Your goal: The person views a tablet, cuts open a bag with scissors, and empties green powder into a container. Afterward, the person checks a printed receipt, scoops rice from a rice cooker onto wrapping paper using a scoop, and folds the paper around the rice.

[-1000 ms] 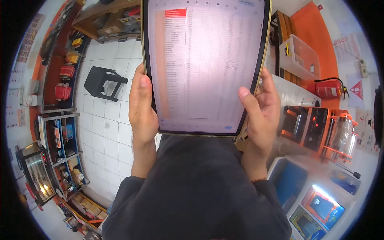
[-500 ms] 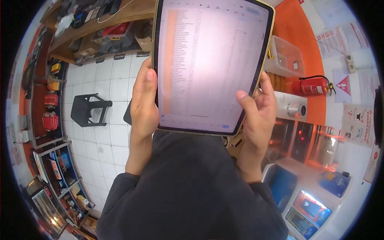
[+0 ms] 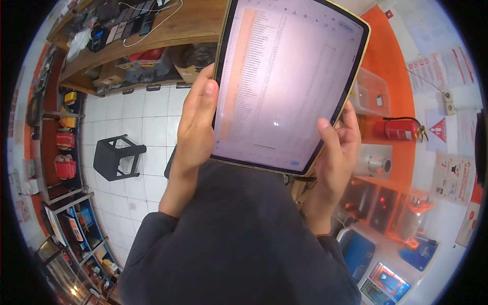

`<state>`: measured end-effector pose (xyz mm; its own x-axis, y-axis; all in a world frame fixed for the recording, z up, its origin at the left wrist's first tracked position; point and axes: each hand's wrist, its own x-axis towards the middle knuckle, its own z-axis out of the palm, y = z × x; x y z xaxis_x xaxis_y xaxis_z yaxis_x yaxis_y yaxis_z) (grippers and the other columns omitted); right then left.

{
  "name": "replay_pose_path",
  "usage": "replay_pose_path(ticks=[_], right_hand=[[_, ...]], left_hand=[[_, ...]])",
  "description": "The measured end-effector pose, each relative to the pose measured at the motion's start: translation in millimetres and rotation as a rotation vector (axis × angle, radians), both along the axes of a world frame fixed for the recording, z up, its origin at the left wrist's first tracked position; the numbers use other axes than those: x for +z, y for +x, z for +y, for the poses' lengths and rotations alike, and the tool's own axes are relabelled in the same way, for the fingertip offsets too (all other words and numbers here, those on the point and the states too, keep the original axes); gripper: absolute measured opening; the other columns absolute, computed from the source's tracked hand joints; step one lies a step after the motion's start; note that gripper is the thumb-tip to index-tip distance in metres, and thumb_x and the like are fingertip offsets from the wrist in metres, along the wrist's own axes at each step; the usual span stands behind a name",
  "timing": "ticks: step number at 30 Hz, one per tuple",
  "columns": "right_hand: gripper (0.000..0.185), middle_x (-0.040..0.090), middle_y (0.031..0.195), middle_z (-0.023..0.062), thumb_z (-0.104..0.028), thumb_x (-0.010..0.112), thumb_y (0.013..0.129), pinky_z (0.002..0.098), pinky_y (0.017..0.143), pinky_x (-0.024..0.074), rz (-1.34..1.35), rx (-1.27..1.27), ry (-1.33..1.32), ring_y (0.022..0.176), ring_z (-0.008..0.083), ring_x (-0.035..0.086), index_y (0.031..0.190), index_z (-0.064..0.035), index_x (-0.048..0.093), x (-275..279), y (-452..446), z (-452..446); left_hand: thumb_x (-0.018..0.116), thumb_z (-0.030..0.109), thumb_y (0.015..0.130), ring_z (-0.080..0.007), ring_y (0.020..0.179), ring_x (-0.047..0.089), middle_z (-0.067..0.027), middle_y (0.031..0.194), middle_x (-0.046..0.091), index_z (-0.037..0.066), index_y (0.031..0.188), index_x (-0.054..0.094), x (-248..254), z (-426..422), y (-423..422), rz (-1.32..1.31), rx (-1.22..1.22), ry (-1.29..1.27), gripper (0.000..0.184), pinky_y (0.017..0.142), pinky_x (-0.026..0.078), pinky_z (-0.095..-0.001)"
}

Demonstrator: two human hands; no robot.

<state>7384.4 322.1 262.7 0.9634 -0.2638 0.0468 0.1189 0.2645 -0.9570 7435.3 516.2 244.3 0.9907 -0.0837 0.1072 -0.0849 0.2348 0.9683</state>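
A large tablet (image 3: 295,91) in a yellowish case is held up in front of me, tilted a little clockwise. Its lit screen shows a spreadsheet with an orange column at the left and rows of text too small to read. My left hand (image 3: 199,119) grips the left edge, thumb along the frame and the other fingers behind. On the lower right edge, my right hand (image 3: 339,142) is closed, with its thumb at the screen's border and its fingers partly hidden behind the case.
A black stool (image 3: 118,156) stands on the white tiled floor to the left. Phones and a white cable lie on a wooden counter (image 3: 188,23). Shelves (image 3: 71,198) line the far left. At the right are a red fire extinguisher (image 3: 401,128) and a clear plastic box (image 3: 372,94).
The tablet and both hands have shifted to the right in view, and the tablet leans more clockwise. Both hands keep their hold.
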Motion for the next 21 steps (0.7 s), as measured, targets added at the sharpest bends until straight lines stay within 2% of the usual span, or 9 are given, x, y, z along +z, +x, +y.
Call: replay_pose_path(ticks=[2, 7, 13, 16, 19, 21], right_hand=[[0.058, 0.067, 0.113, 0.0149, 0.007, 0.054, 0.083, 0.026, 0.095, 0.0421, 0.047, -0.04, 0.011, 0.105, 0.0147, 0.062, 0.138, 0.0033, 0.037, 0.0, 14.5, 4.5], [0.054, 0.068, 0.11, 0.0139, 0.005, 0.054, 0.084, 0.0257, 0.093, 0.0428, -0.027, 0.075, -0.06, 0.103, 0.013, 0.062, 0.135, 0.003, 0.039, -4.0, 50.8, 2.7], [0.052, 0.068, 0.109, 0.0144, 0.006, 0.054, 0.085, 0.0262, 0.092, 0.0442, 0.05, 0.151, -0.023, 0.102, 0.0139, 0.063, 0.135, 0.003, 0.039, -15.3, 107.0, 0.7], [0.051, 0.068, 0.108, 0.0138, 0.007, 0.054, 0.087, 0.026, 0.091, 0.0452, 0.081, 0.222, 0.004, 0.101, 0.0143, 0.064, 0.135, 0.003, 0.039, -21.4, 144.1, -5.3], [0.051, 0.068, 0.108, 0.0151, 0.008, 0.054, 0.088, 0.0265, 0.089, 0.0463, 0.085, 0.279, -0.004, 0.101, 0.0148, 0.064, 0.136, 0.0032, 0.038, -26.4, 175.7, -19.2], [0.052, 0.067, 0.111, 0.0175, 0.007, 0.055, 0.088, 0.0273, 0.09, 0.0466, 0.116, 0.302, -0.026, 0.101, 0.016, 0.064, 0.137, 0.0038, 0.037, -32.3, 196.3, -35.7]], left_hand=[[0.033, 0.034, 0.107, -0.0143, 0.113, 0.052, -0.0105, 0.122, 0.059, -0.003, 0.137, 0.045, -6.0, 5.1, 13.9, -0.02, 0.004, 0.02, 0.049, 0.098, 0.039, -0.0272], [0.033, 0.034, 0.107, -0.0136, 0.112, 0.053, -0.0097, 0.122, 0.059, -0.001, 0.138, 0.045, -11.5, 10.2, 46.7, -0.028, 0.025, 0.011, 0.049, 0.098, 0.04, -0.0268], [0.033, 0.033, 0.107, -0.0132, 0.114, 0.051, -0.0097, 0.123, 0.058, -0.003, 0.138, 0.044, -23.0, 16.6, 83.4, 0.041, 0.104, 0.008, 0.048, 0.099, 0.039, -0.027], [0.033, 0.035, 0.107, -0.0157, 0.119, 0.05, -0.0112, 0.128, 0.056, -0.004, 0.138, 0.043, -34.8, 15.3, 109.9, -0.009, 0.121, 0.086, 0.051, 0.102, 0.037, -0.0291], [0.029, 0.041, 0.107, -0.0223, 0.129, 0.043, -0.0161, 0.138, 0.049, -0.006, 0.141, 0.038, -50.0, 8.5, 140.7, 0.089, 0.123, 0.025, 0.059, 0.109, 0.031, -0.0328], [0.026, 0.041, 0.107, -0.0217, 0.131, 0.042, -0.0162, 0.141, 0.046, -0.006, 0.143, 0.036, -50.7, 1.4, 163.6, 0.068, 0.038, 0.016, 0.06, 0.111, 0.03, -0.0329]])
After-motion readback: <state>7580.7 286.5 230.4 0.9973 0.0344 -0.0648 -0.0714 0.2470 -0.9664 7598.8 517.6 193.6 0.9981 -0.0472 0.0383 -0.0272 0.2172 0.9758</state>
